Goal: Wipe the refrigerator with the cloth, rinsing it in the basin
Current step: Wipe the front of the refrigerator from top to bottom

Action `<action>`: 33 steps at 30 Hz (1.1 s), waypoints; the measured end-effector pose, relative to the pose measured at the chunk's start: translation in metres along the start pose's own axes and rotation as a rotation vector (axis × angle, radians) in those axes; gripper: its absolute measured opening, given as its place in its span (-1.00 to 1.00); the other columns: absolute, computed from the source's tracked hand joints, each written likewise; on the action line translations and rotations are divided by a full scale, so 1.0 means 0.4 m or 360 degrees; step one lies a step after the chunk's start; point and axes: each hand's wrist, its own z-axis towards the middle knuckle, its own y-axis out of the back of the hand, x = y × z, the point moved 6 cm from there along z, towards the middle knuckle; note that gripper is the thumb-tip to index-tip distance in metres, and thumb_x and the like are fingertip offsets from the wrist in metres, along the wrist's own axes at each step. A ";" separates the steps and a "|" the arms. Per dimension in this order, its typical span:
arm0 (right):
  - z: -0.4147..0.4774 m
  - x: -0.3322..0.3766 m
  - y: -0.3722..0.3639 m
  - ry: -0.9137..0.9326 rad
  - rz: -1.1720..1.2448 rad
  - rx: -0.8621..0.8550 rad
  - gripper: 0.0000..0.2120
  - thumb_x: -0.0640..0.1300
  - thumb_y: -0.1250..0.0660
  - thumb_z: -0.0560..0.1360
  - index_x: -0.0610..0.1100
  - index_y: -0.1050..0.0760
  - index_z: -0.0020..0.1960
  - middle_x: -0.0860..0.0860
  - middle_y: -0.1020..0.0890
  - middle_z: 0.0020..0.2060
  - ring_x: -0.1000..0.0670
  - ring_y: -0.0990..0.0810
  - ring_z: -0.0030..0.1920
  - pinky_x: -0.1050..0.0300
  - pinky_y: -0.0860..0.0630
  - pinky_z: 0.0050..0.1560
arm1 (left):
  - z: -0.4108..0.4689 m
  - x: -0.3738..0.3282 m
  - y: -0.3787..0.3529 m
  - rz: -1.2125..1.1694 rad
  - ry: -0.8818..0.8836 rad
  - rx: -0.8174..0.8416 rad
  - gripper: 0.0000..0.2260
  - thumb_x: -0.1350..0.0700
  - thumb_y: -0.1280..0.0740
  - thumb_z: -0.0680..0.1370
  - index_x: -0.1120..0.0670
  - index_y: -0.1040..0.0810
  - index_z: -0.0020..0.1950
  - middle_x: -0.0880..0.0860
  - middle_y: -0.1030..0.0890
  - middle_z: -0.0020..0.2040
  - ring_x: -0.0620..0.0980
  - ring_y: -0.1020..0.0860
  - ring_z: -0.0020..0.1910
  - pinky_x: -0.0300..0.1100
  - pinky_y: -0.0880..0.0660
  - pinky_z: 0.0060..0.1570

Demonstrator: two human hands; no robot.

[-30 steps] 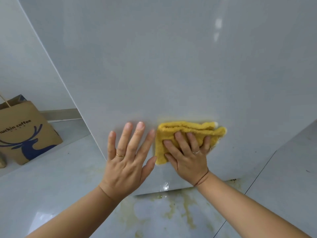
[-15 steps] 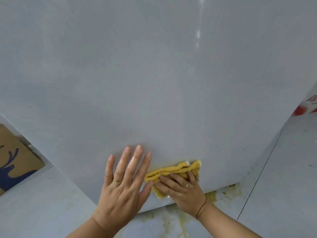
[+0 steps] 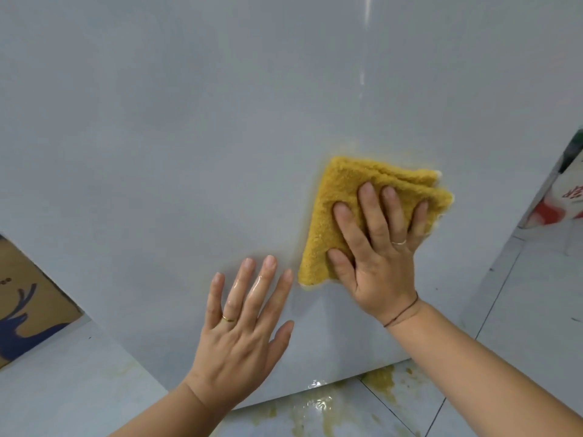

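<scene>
- Right hand centre-right of frame, flat on the yellow cloth, fingers straight and spread: pressing, not gripping.
- Cloth is folded and pinned against the grey refrigerator panel, low down, above its bottom edge.
- Left hand lower centre, palm flat on bare panel, fingers straight, holding nothing. Fingers look wet.
- Key relation: the cloth sits under the right hand only. Its longest stretch runs lower left to upper right, and its lower corner is just beside the left fingertips, not touching.
- I judge the next stroke belongs to the right hand. Most bare panel lies up and left.
- Basin not in view.
- Yellow stains on the floor below the panel edge.
</scene>
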 end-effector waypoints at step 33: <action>-0.365 -0.159 -0.061 -0.0573 0.0131 0.0186 -0.45 0.17 0.08 0.64 0.05 0.13 0.56 0.02 0.20 0.55 -0.11 0.20 0.54 -0.33 0.18 0.43 | 0.041 -0.142 -0.065 0.0065 -0.0188 0.0093 -0.41 -0.03 -0.27 0.53 0.06 -0.22 0.54 0.07 0.00 0.59 0.11 0.01 0.57 0.13 0.10 0.52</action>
